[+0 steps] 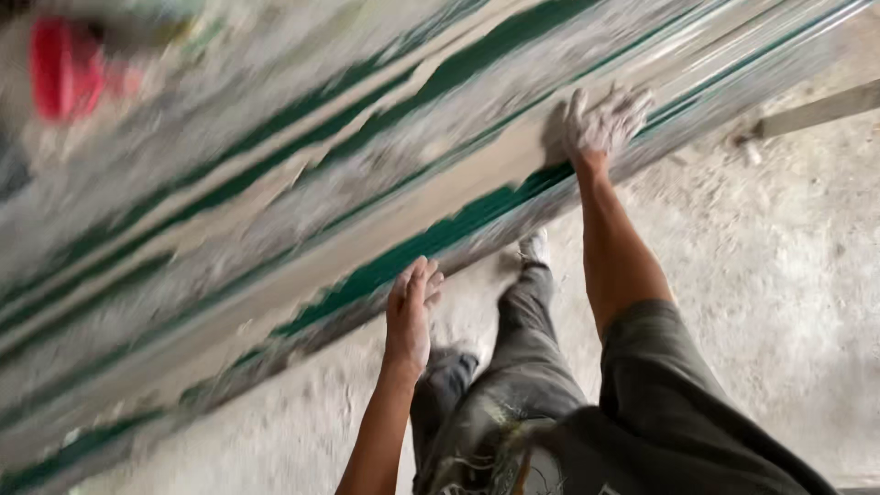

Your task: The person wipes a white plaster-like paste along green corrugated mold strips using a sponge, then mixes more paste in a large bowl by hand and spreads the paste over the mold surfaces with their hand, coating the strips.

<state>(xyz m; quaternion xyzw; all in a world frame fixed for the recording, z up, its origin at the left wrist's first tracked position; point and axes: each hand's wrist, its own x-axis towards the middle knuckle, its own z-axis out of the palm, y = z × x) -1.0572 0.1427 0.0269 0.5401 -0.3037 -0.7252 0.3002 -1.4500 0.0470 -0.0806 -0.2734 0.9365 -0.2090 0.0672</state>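
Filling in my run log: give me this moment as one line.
left hand: flat on edge of long grey-and-green striped panel | right hand: flat on panel face | floor: dusty concrete | view: blurred

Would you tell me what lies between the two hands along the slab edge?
In the head view, only bare green-streaked slab edge runs between the left hand and right hand.

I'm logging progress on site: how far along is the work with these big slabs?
Done: several grey and green slabs already lean stacked on edge. In hand: the left hand rests flat near the front slab's lower edge, and the dusty right hand presses higher up on its face. Left: the picture is too blurred to tell; a red object shows at top left.
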